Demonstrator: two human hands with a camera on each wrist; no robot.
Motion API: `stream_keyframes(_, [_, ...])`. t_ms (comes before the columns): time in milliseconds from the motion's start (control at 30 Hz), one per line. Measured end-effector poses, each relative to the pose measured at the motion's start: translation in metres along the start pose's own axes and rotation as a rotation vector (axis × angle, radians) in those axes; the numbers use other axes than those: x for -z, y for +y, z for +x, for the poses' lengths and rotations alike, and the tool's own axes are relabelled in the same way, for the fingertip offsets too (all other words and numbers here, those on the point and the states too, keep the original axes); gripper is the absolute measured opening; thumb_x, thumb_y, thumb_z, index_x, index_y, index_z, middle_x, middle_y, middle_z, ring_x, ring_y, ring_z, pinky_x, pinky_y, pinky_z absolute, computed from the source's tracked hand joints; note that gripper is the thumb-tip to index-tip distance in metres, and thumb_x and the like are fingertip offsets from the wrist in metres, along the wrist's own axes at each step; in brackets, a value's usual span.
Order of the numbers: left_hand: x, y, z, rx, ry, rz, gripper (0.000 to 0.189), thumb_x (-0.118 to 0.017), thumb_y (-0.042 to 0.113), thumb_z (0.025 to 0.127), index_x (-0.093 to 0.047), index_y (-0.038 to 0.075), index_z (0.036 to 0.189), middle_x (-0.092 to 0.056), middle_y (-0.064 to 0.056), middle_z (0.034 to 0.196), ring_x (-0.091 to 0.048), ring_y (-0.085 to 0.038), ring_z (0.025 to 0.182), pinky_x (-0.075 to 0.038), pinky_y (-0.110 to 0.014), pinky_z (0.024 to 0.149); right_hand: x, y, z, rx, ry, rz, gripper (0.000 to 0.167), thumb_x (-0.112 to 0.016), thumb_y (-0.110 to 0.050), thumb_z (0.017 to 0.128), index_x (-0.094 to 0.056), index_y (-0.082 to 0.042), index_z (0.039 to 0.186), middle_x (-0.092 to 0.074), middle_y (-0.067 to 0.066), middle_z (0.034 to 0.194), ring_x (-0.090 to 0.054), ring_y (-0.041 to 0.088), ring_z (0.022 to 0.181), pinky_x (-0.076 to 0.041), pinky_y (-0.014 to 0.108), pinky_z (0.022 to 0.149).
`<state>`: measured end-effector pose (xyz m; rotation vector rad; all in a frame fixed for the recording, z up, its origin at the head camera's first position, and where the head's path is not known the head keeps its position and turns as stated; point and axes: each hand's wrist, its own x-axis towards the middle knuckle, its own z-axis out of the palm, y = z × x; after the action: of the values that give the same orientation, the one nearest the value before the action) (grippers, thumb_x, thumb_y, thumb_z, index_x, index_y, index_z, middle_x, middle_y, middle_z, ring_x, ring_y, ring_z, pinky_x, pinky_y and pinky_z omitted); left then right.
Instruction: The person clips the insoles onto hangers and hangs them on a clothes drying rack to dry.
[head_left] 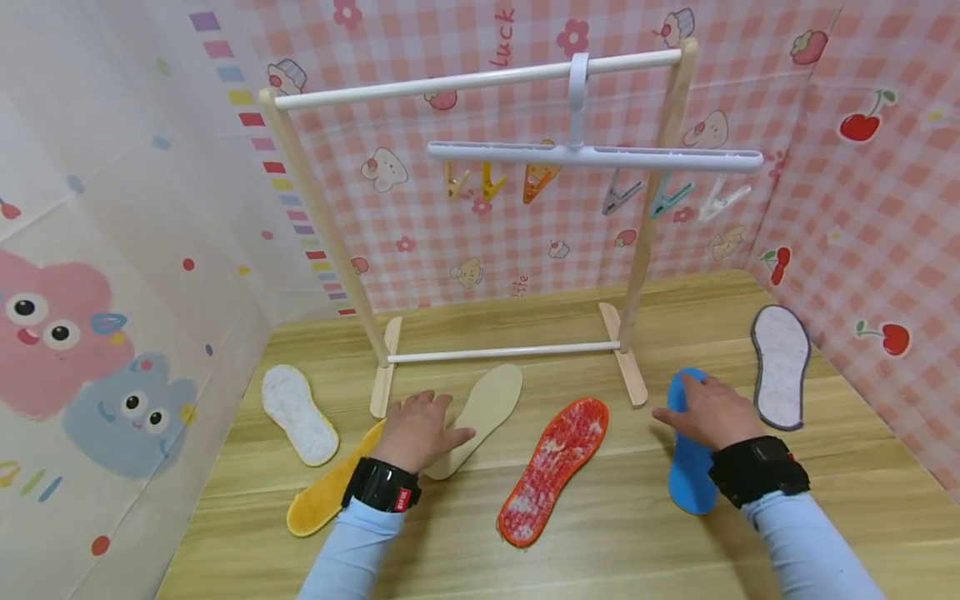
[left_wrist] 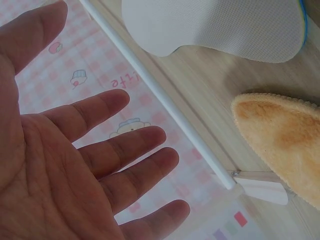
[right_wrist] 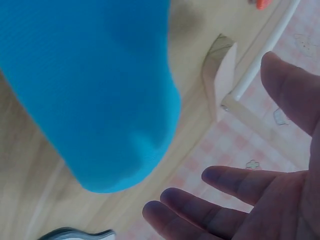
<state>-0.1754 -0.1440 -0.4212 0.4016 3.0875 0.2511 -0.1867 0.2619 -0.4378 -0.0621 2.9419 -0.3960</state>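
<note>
My left hand [head_left: 415,432] is over the table between a fuzzy yellow-orange insole [head_left: 321,498] and a beige insole [head_left: 491,398], covering part of both. Its spread fingers [left_wrist: 131,145] hold nothing in the left wrist view. Above a blue insole [head_left: 692,479] is my right hand [head_left: 717,413], hiding some of its upper half. The right wrist view shows that hand with extended fingers, apart from the blue insole [right_wrist: 100,90]. A red insole [head_left: 553,471] with a mottled white surface lies between the two hands.
A white insole with yellow edging [head_left: 298,412] lies far left, a grey-edged white one [head_left: 782,367] far right. Behind stands a wooden rack [head_left: 322,221] with a white top bar [head_left: 465,81]. A hanger [head_left: 592,156] with several coloured clips [head_left: 615,196] hangs there. Patterned cloth [head_left: 465,242] surrounds the table.
</note>
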Motion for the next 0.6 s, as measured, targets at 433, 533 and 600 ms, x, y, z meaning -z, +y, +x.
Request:
stream_keyframes(433, [-0.001,-0.001,-0.001,-0.011,0.0,0.008,0.064,-0.069,0.054,0.087,-0.065,0.005,0.126,-0.061,-0.023,0.127,-0.056,-0.042,0.118,-0.039,-0.062,0.098,-0.001,0.012,0.002,-0.089,-0.03,-0.006,0.086,-0.071,-0.049,0.087,-0.042,0.019,0.131,-0.052,0.038,0.106,-0.057,0.046,0.089,-0.05,0.053,0.065])
stream_keyframes(533, [-0.001,-0.001,-0.001,-0.011,-0.001,0.01,0.063,-0.069,0.055,0.087,-0.065,0.005,0.126,-0.062,-0.022,0.126,-0.057,-0.041,0.118,-0.04,-0.061,0.098,-0.002,0.013,0.002,-0.123,-0.036,-0.009,0.085,-0.072,-0.049,0.086,-0.044,0.02,0.128,-0.053,0.036,0.102,-0.057,0.044,0.086,-0.05,0.052,0.064])
stream_keyframes(600, [-0.002,-0.001,-0.001,-0.01,-0.001,0.01,0.063,-0.069,0.055,0.086,-0.065,0.005,0.125,-0.062,-0.022,0.126,-0.057,-0.041,0.117,-0.04,-0.061,0.098,-0.003,0.015,0.003,-0.154,-0.042,-0.018,0.085,-0.072,-0.05,0.085,-0.047,0.021,0.124,-0.054,0.035,0.099,-0.057,0.043,0.084,-0.05,0.053,0.065])
